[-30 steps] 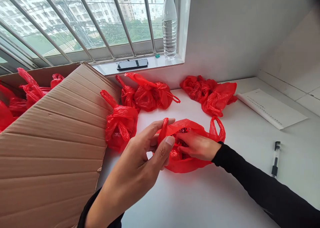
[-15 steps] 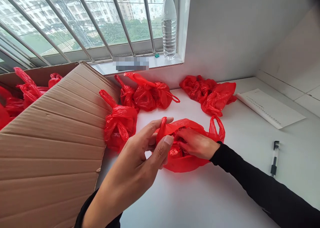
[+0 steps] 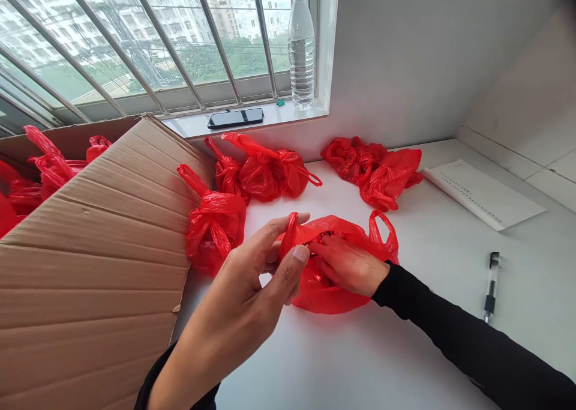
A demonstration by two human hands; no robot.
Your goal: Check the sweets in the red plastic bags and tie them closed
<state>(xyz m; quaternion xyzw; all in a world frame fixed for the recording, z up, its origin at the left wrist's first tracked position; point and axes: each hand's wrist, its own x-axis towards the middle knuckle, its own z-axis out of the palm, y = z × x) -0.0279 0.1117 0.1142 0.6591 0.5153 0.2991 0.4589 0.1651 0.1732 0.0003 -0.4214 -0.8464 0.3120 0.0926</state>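
A red plastic bag (image 3: 333, 302) rests on the white table, its mouth spread wide. My left hand (image 3: 252, 284) is closed on the bag's left side near the handle loop, which stands up between index finger and thumb. Inside the mouth, my right hand (image 3: 348, 266) lies over red shiny contents (image 3: 314, 276), its thumb apart from the fingers. The fingertips are partly hidden, and what the contents are is unclear. The bag's right handle (image 3: 384, 227) stands up loose behind my right wrist.
Knotted red bags (image 3: 263, 173) sit along the wall, another knotted bag (image 3: 216, 227) beside a cardboard box (image 3: 99, 266) containing more. Crumpled red bags (image 3: 382, 170), a paper sheet (image 3: 488, 191) and a pen (image 3: 491, 287) are to the right. The sill holds a phone (image 3: 235, 118) and a water bottle (image 3: 302, 56).
My right hand has shifted slightly left and down within the bag, now covering more of its contents. The bag's right handle has leaned left. My left hand keeps its grip.
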